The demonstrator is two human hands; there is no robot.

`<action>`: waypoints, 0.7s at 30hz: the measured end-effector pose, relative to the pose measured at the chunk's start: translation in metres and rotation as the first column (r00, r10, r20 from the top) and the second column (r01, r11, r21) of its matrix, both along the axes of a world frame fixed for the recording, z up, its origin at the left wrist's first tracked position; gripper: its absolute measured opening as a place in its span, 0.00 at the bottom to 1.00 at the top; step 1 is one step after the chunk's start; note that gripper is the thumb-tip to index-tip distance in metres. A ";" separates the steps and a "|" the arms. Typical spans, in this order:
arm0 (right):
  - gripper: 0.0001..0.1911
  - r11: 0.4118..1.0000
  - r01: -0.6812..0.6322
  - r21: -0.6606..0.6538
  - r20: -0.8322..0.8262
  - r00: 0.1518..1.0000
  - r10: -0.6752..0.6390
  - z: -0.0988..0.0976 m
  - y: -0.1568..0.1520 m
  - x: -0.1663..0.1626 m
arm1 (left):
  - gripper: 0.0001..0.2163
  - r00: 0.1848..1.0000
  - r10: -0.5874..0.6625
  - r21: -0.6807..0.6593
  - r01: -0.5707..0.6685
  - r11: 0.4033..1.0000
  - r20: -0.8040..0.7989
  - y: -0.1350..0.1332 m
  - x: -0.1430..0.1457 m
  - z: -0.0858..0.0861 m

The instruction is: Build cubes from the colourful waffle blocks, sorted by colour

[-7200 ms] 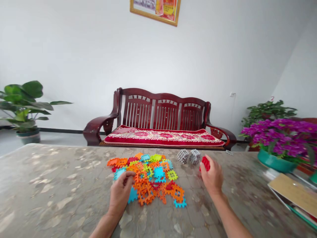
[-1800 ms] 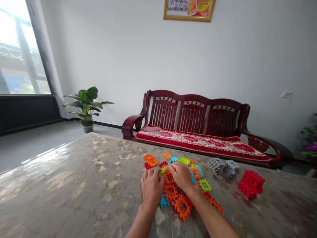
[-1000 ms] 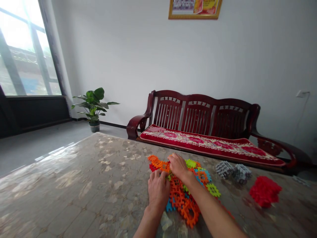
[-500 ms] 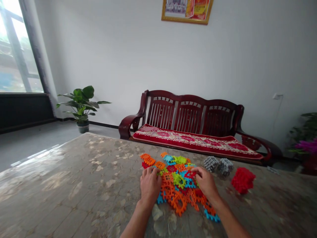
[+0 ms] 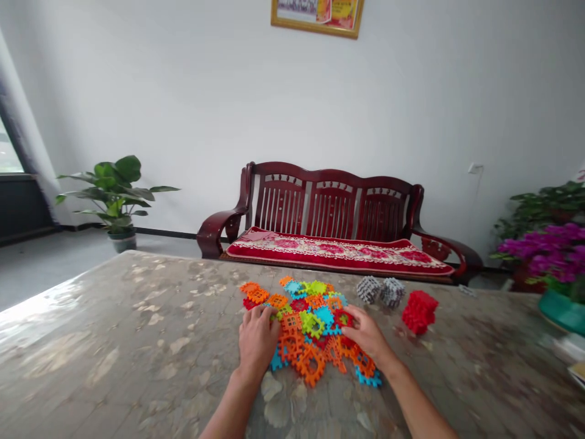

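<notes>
A heap of flat interlocking plastic tiles [image 5: 305, 353] in orange, blue, green and red lies on the marbled table [image 5: 137, 341] in front of me. My left hand [image 5: 255, 342] rests palm down on the heap's left edge, fingers spread over orange tiles. At the heap's right side, my right hand [image 5: 369, 336] has its fingertips pinched on a red tile [image 5: 342, 318]. Two grey-white cubes [image 5: 368, 288] built of such tiles stand behind the heap to the right. A red cube [image 5: 419, 311] sits just right of them, apart from both hands.
A dark wooden bench [image 5: 329, 207] with a red cushion stands behind the table. A leafy potted plant [image 5: 114, 195] is on the floor at the left. Purple flowers in a teal pot [image 5: 561, 312] stand at the table's right edge. A framed picture [image 5: 317, 15] hangs above.
The red cube left my right hand and now stands on the table. My right hand came back from the heap's far left to its right side. The view swung right.
</notes>
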State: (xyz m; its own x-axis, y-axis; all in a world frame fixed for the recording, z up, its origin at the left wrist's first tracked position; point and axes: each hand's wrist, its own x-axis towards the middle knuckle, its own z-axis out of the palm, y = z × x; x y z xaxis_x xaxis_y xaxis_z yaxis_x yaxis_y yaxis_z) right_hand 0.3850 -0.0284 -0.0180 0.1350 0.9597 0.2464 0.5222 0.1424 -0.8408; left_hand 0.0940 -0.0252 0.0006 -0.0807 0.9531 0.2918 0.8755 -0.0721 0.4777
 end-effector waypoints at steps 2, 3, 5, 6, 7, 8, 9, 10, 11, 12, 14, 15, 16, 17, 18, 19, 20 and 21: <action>0.26 1.000 0.022 0.015 0.077 0.997 -0.023 -0.002 0.001 -0.001 | 0.14 1.000 0.001 -0.009 -0.001 1.000 0.004 0.000 0.000 0.002; 0.25 0.999 0.032 0.023 0.095 0.995 -0.034 -0.002 0.001 -0.003 | 0.14 1.000 0.001 -0.015 -0.001 1.000 0.006 -0.001 0.000 0.002; 0.23 0.998 0.046 0.048 0.104 0.993 -0.051 -0.002 0.001 -0.005 | 0.14 1.000 0.000 -0.025 0.000 1.000 0.010 -0.001 0.000 0.004; 0.23 0.997 0.053 0.064 0.110 0.992 -0.060 -0.001 0.000 -0.007 | 0.14 1.000 -0.002 -0.025 0.003 1.000 0.010 -0.001 0.000 0.004; 0.22 0.995 0.063 0.081 0.122 0.990 -0.073 0.001 -0.001 -0.008 | 0.14 1.000 -0.006 -0.022 0.006 1.000 0.008 -0.001 0.000 0.004; 0.22 0.992 0.074 0.101 0.140 0.986 -0.088 0.003 -0.003 -0.009 | 0.14 1.000 -0.010 -0.017 0.010 1.000 0.004 -0.001 0.000 0.004; 0.22 0.989 0.085 0.123 0.159 0.982 -0.104 0.006 -0.004 -0.010 | 0.14 1.000 -0.013 -0.010 0.013 1.000 0.000 0.000 -0.001 0.003; 0.22 0.985 0.096 0.144 0.176 0.977 -0.121 0.009 -0.006 -0.010 | 0.14 1.000 -0.016 -0.001 0.016 1.000 -0.006 0.001 -0.001 0.002; 0.22 0.980 0.109 0.164 0.189 0.972 -0.140 0.013 -0.008 -0.010 | 0.13 1.000 -0.016 0.005 0.016 1.000 -0.011 0.001 -0.002 0.002; 0.22 0.975 0.126 0.182 0.198 0.967 -0.162 0.017 -0.009 -0.009 | 0.13 1.000 -0.015 0.011 0.015 1.000 -0.015 0.002 -0.002 0.001; 0.22 0.961 0.173 0.217 0.200 0.956 -0.217 0.025 -0.011 -0.005 | 0.13 1.000 -0.012 0.013 0.012 1.000 -0.019 0.004 -0.004 -0.001; 0.23 0.950 0.204 0.238 0.192 0.948 -0.252 0.030 -0.011 -0.001 | 0.13 1.000 -0.013 0.010 0.013 1.000 -0.019 0.005 -0.004 -0.002; 0.23 0.935 0.236 0.265 0.182 0.940 -0.289 0.034 -0.011 0.004 | 0.13 1.000 -0.015 0.005 0.015 1.000 -0.018 0.006 -0.005 -0.003; 0.24 0.915 0.272 0.299 0.166 0.929 -0.330 0.039 -0.012 0.010 | 0.13 1.000 -0.017 0.001 0.017 1.000 -0.019 0.006 -0.005 -0.003; 0.25 0.888 0.310 0.339 0.146 0.916 -0.375 0.045 -0.012 0.018 | 0.14 1.000 -0.019 -0.003 0.019 1.000 -0.022 0.006 -0.005 -0.003; 0.26 0.856 0.350 0.380 0.124 0.898 -0.422 0.050 -0.013 0.026 | 0.14 0.999 -0.019 -0.006 0.019 1.000 -0.027 0.007 -0.005 -0.003; 0.27 0.819 0.390 0.420 0.103 0.877 -0.470 0.055 -0.014 0.035 | 0.14 0.999 -0.020 -0.009 0.020 1.000 -0.034 0.007 -0.005 -0.003; 0.28 0.782 0.430 0.451 0.087 0.851 -0.518 0.061 -0.015 0.046 | 0.14 0.999 -0.021 -0.011 0.020 1.000 -0.041 0.007 -0.005 -0.003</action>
